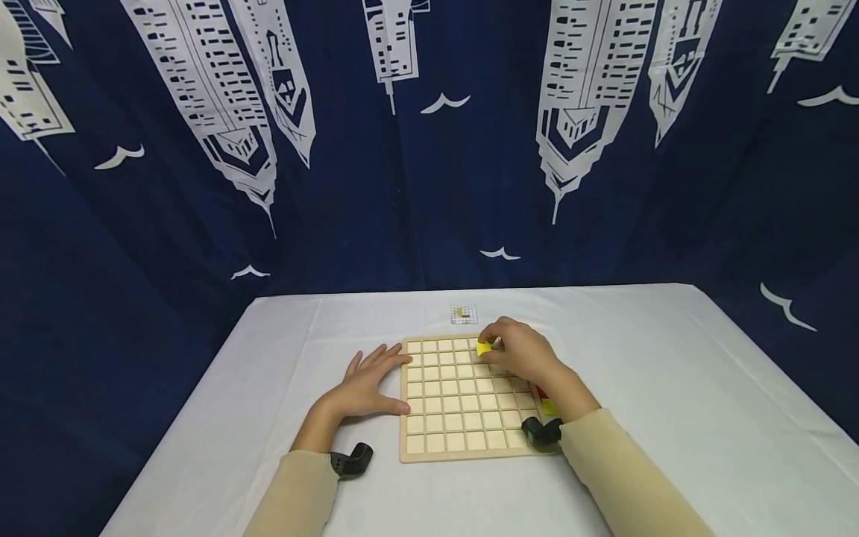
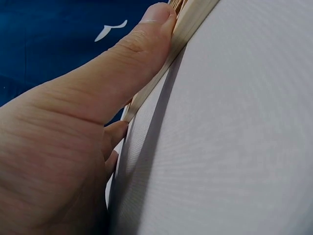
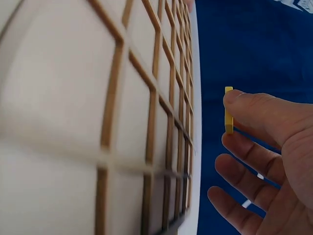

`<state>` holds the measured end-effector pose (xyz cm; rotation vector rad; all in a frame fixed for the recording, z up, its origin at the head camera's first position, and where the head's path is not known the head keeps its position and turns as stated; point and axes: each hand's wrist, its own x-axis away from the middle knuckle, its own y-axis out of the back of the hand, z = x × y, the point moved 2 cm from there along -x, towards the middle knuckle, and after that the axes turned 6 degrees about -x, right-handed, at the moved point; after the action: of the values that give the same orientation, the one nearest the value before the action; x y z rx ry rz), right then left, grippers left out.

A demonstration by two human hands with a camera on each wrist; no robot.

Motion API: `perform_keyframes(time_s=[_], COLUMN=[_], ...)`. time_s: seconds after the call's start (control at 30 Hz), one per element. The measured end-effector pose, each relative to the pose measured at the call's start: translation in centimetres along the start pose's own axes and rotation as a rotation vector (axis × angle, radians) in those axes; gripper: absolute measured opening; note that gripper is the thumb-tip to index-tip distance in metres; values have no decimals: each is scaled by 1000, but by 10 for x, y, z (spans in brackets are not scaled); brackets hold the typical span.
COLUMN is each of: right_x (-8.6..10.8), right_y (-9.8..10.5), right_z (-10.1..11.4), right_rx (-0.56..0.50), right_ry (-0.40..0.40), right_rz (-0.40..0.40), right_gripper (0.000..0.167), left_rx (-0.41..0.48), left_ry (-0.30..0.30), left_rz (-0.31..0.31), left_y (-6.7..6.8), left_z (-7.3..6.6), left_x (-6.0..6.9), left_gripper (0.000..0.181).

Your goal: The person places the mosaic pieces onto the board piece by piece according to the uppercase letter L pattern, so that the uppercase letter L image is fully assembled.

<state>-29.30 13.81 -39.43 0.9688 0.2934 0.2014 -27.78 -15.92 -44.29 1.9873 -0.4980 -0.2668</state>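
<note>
A wooden grid board (image 1: pixel 452 404) with square recesses lies on the white table. Over its far right part my right hand (image 1: pixel 523 349) pinches a yellow square tile (image 1: pixel 483 348) between thumb and forefinger. In the right wrist view the yellow tile (image 3: pixel 228 110) is seen edge-on, held above the board, with the other fingers loosely bent. My left hand (image 1: pixel 365 384) rests at the board's left edge with its fingers spread. The left wrist view shows the left thumb (image 2: pixel 146 41) touching the wooden rim (image 2: pixel 188 29).
A small printed card (image 1: pixel 464 314) with a coloured grid pattern lies beyond the board. Red and yellow tiles (image 1: pixel 549 407) sit at the board's right side, partly hidden by the right forearm. A dark blue curtain (image 1: pixel 416 186) with white buildings hangs behind the table.
</note>
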Motion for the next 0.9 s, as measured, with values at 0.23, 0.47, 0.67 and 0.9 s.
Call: perform_keyframes(time_s=[0.23, 0.47, 0.67, 0.9], right_x=[-6, -16, -22, -26], right_y=[-16, -28, -37, -38], right_z=[12, 20, 24, 27], right_rx=[-16, -45, -60, -10], right_ry=[38, 41, 40, 27], right_rz=[42, 65, 104, 101], right_gripper=[25, 20, 20, 25], left_rx=[-2, -4, 3, -14], left_ry=[16, 9, 11, 18], left_rz=[4, 5, 16, 14], left_y=[-1, 0, 0, 1], left_z=[0, 1, 3, 1], left_x=[1, -1, 0, -1], left_gripper=[96, 95, 95, 95])
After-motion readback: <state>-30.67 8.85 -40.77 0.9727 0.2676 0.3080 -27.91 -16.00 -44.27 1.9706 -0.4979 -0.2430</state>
